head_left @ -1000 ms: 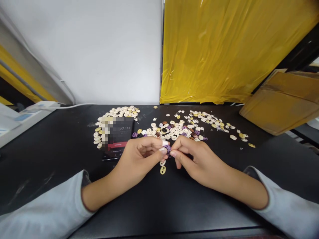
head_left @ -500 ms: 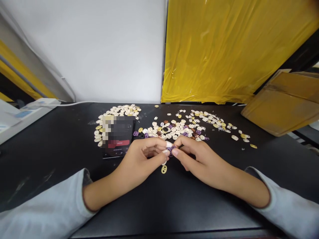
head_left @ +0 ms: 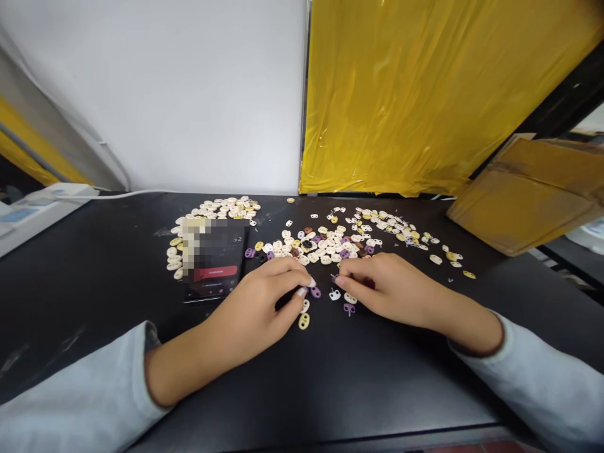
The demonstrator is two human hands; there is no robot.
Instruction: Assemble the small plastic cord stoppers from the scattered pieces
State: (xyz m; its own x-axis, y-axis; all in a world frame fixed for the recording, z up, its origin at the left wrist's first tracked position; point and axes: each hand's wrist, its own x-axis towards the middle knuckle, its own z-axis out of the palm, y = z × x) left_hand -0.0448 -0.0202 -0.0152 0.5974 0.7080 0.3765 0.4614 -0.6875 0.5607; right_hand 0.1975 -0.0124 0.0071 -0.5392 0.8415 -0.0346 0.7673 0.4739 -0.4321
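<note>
My left hand [head_left: 257, 305] is closed, thumb and fingertips pinching a purple oval two-holed piece [head_left: 316, 292] just above the table. A white piece [head_left: 305, 306] and a yellow two-holed piece [head_left: 304, 321] lie below those fingertips. To the right, my right hand [head_left: 401, 292] is closed too, with a small purple bit [head_left: 334, 278] between thumb and forefinger. Near its fingers lie a white bit with prongs [head_left: 335, 294], a cream oval piece [head_left: 350, 298] and a purple pronged bit [head_left: 349, 308].
Beyond my hands spreads a mixed pile of oval pieces [head_left: 325, 245]. Cream pieces [head_left: 226, 206] curve around a phone [head_left: 217, 258] on the left. Small white and yellow bits [head_left: 387, 223] lie at the back right. A cardboard box [head_left: 528, 195] and a power strip [head_left: 42, 207] flank the black table [head_left: 302, 384].
My hands were together at a purple piece and have moved apart. The purple oval stays at the left fingertips, and a small purple bit has come away in the right.
</note>
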